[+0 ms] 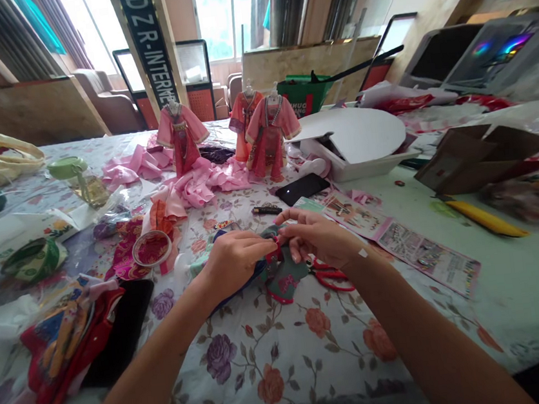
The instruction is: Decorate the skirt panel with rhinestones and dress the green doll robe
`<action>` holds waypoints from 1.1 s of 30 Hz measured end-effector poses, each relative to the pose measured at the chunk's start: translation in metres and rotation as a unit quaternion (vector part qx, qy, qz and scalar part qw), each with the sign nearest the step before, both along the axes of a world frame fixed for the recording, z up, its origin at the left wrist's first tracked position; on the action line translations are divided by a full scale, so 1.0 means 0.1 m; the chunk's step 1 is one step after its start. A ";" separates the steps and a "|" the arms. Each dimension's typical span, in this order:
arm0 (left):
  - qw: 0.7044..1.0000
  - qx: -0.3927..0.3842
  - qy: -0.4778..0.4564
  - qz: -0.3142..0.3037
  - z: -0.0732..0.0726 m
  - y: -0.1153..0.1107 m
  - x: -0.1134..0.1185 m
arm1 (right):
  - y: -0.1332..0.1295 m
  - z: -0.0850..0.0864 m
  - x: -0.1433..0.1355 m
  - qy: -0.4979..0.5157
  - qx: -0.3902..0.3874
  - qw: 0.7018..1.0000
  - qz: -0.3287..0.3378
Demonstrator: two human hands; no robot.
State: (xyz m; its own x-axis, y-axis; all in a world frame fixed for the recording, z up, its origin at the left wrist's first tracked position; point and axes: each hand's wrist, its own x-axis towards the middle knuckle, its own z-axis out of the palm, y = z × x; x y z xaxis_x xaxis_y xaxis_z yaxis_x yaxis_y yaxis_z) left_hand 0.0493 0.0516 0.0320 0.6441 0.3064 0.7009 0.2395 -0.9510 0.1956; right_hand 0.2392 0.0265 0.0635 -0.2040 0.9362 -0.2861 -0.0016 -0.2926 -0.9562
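In front of me, my left hand (237, 257) pinches the upper part of a small grey-green doll garment (288, 276) with red trim and a pink pattern. My right hand (319, 235) has thumb and index finger closed at the garment's top edge, its other fingers loosely curled. What lies exactly between the fingertips is too small to make out. Beneath my left hand shows something dark blue, mostly hidden. Red-handled scissors (334, 279) lie beside my right wrist, partly covered. A small dark clip-like item (266, 209) rests just beyond my hands.
Small pink robes (182, 137) hang upright on stands at the back, with pink fabric (209, 183) around them. A black phone (303, 188), printed sheets (401, 245) and a yellow cutter (488, 218) lie right. Leftward are a round tub (152, 248), green tape (33, 260) and folded garments (76, 341).
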 end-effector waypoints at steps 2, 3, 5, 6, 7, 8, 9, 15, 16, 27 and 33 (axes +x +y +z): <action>1.000 -0.016 0.004 -0.001 -0.01 0.01 -0.01 | 0.00 -0.02 0.00 -0.012 0.005 1.000 0.005; 0.999 -0.036 0.003 0.000 -0.01 0.01 -0.01 | 0.00 -0.03 0.00 -0.014 0.009 1.000 0.008; 0.995 -0.103 0.000 0.009 -0.01 0.01 -0.02 | 0.00 -0.04 0.01 -0.013 0.014 1.000 0.015; 0.989 -0.146 -0.001 0.017 0.00 0.00 -0.03 | -0.01 -0.04 0.01 -0.010 0.015 1.000 0.019; 0.981 -0.191 0.000 0.024 0.02 0.00 -0.04 | -0.01 -0.03 0.02 -0.008 0.014 1.000 0.023; 0.972 -0.233 0.000 0.028 0.05 -0.02 -0.05 | -0.02 -0.02 0.02 -0.007 0.013 1.000 0.027; 0.962 -0.271 -0.001 0.028 0.07 -0.03 -0.05 | -0.02 -0.01 0.02 -0.006 0.012 0.999 0.029; 0.916 -0.371 -0.076 0.134 0.18 -0.06 -0.02 | -0.04 0.01 0.01 0.001 0.022 0.999 0.025; 0.896 -0.410 -0.084 0.146 0.18 -0.06 -0.01 | -0.04 0.00 0.01 0.003 0.025 0.999 0.027; 0.729 -0.659 -0.164 0.080 0.21 -0.12 0.05 | -0.04 0.01 0.00 -0.019 0.043 0.998 0.047; 0.722 -0.652 -0.215 0.086 0.19 -0.16 0.10 | -0.05 0.02 -0.01 -0.030 0.057 0.995 0.072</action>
State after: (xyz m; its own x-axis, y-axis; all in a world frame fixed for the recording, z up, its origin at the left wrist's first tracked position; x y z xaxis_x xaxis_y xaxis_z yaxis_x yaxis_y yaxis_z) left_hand 0.0590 0.0355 0.0511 0.3258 0.9363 -0.1311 -0.0168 0.1444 0.9894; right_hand 0.2387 0.0217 0.0654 -0.3235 0.9258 -0.1957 0.0896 -0.1759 -0.9803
